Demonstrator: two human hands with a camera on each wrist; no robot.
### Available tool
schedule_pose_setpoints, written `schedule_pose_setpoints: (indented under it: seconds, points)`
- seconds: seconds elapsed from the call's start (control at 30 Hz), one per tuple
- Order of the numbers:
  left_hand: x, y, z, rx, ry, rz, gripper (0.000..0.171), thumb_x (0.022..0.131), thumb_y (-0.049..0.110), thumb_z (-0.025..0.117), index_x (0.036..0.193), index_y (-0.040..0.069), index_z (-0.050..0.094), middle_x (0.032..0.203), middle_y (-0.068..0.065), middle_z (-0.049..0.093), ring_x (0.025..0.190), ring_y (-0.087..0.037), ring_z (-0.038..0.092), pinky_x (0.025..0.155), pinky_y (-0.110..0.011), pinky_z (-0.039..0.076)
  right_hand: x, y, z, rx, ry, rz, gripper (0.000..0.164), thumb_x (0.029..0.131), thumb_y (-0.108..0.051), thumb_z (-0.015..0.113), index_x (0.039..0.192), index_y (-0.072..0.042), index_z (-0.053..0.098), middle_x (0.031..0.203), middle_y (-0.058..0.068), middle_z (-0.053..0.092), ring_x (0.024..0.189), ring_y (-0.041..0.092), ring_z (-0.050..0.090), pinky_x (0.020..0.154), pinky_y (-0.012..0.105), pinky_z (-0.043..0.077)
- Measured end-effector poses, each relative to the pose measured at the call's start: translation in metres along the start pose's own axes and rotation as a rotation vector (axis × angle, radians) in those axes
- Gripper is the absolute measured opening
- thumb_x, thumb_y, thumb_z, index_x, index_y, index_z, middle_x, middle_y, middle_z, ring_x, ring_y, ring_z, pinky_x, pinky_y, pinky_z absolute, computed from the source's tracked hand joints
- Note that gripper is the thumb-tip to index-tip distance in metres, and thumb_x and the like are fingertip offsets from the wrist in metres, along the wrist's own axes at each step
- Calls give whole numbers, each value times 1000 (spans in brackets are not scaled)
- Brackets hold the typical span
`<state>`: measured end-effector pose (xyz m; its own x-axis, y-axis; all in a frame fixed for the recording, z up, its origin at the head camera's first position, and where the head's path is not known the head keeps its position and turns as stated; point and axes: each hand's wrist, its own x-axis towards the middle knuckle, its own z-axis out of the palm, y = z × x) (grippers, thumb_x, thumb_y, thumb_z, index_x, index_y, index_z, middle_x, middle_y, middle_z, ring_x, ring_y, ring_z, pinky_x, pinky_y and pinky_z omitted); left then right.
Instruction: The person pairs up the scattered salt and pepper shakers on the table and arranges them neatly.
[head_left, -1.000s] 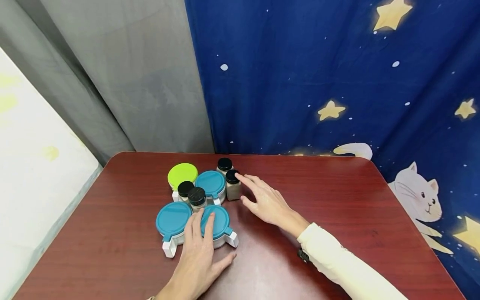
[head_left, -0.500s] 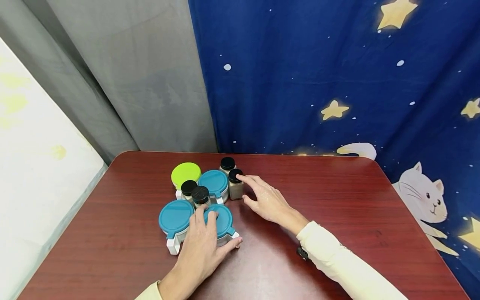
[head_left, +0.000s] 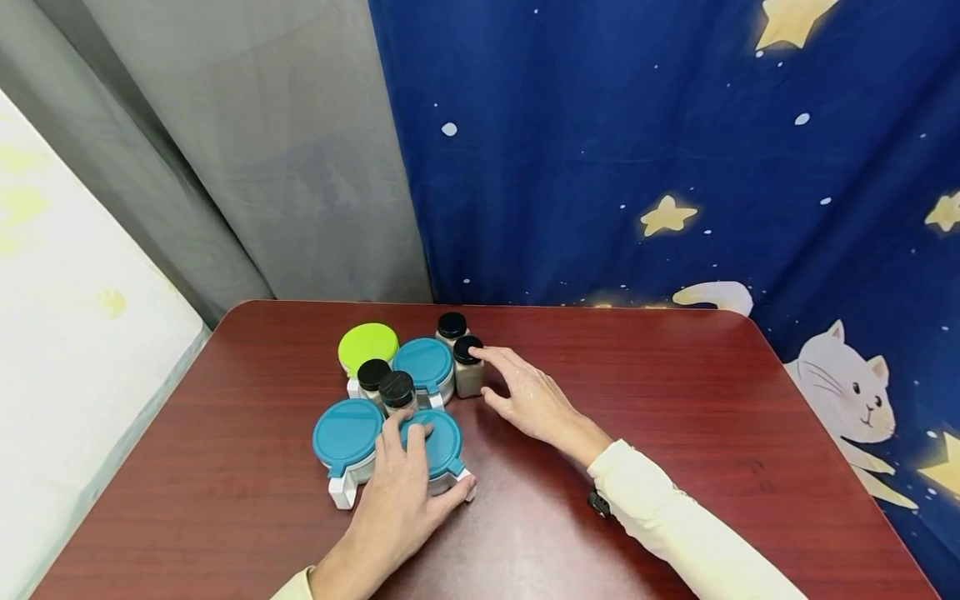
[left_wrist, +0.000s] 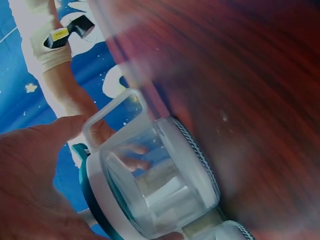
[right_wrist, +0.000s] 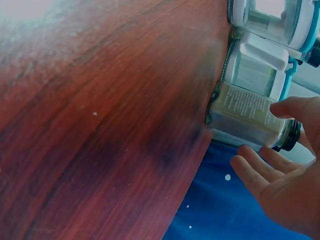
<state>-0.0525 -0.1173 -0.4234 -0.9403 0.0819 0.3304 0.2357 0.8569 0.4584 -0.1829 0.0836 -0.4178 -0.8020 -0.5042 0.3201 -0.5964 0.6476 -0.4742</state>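
My left hand (head_left: 396, 498) grips the front-right clear canister (head_left: 442, 442) with a blue lid; the fingers bend over the lid and the thumb lies at its white handle (left_wrist: 137, 95). Part of that canister is hidden under the hand. My right hand (head_left: 536, 407) is at the right side of a square spice jar (head_left: 469, 380) with a black cap, the index fingertip touching the cap. In the right wrist view its other fingers are spread beside the jar (right_wrist: 245, 112). Left of the held canister stands another blue-lidded canister (head_left: 347, 433).
Behind are a green-lidded canister (head_left: 367, 346), a third blue-lidded canister (head_left: 423, 361) and another black-capped jar (head_left: 452, 325). Two black-capped jars, one with a ridged cap (head_left: 397, 389), stand amid the cluster. The reddish-brown table (head_left: 637, 400) ends at a blue star-patterned curtain (head_left: 570, 167).
My left fingers have bent from nearly straight over the blue lid, and the thumb has come in to the handle. The right hand stays by the spice jar. The view shifts slightly.
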Motion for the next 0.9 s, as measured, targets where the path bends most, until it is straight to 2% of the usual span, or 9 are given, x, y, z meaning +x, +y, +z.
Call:
schedule_pose_setpoints:
  seconds: [0.13, 0.23, 0.37, 0.47, 0.57, 0.67, 0.77, 0.9]
  points:
    - [-3, 1, -4, -46, -39, -20, 77, 75, 46, 88, 124, -1, 53, 147, -24, 29, 129, -42, 37, 84, -58, 54, -1, 1, 1, 9, 4, -13, 59, 94, -20, 73, 149, -26, 51, 145, -2, 53, 124, 16, 58, 91, 43, 54]
    - [-4, 1, -8, -131, -97, -62, 74, 77, 39, 89, 129, 3, 51, 148, -24, 24, 129, -45, 38, 89, -58, 52, -1, 1, 1, 18, -6, 2, 57, 95, -21, 74, 148, -25, 51, 145, -1, 52, 124, 17, 57, 91, 44, 53]
    - [-5, -1, -12, -290, -173, -160, 75, 78, 29, 90, 134, 9, 44, 143, -23, 26, 127, -45, 43, 94, -56, 48, -1, 2, 2, 75, -46, 24, 58, 96, -20, 73, 147, -23, 48, 145, 1, 50, 124, 21, 58, 91, 43, 54]
    - [-6, -3, -14, -393, -196, -244, 89, 74, 27, 92, 139, 8, 33, 141, -23, 33, 127, -42, 45, 99, -55, 44, 0, 3, 5, 110, -65, 24, 59, 96, -19, 74, 147, -22, 44, 142, 2, 49, 123, 24, 59, 88, 42, 55]
    - [-8, -6, -12, -468, -189, -308, 109, 69, 28, 96, 143, 6, 20, 140, -26, 38, 129, -41, 46, 103, -56, 41, 1, 3, 9, 120, -49, 8, 58, 96, -19, 74, 145, -20, 42, 139, 5, 50, 121, 24, 60, 87, 41, 55]
    - [-11, -9, -8, -527, -172, -335, 124, 63, 29, 99, 148, 6, 11, 143, -27, 36, 131, -41, 45, 106, -57, 38, 3, 4, 14, 144, -15, -11, 54, 97, -20, 72, 141, -17, 42, 138, 8, 52, 121, 21, 57, 93, 39, 51]
    - [-15, -12, -3, -550, -161, -328, 132, 61, 32, 101, 151, 7, 8, 147, -25, 30, 135, -39, 40, 108, -56, 34, 6, 7, 18, 187, 18, -36, 48, 98, -17, 71, 136, -14, 42, 136, 11, 56, 118, 18, 57, 96, 37, 48]
    - [-18, -14, 3, -542, -134, -327, 133, 58, 34, 102, 153, 8, 12, 147, -22, 34, 135, -37, 40, 108, -56, 34, 9, 11, 21, 251, 44, -66, 46, 96, -12, 73, 130, -12, 41, 127, 12, 60, 108, 20, 60, 91, 39, 51]
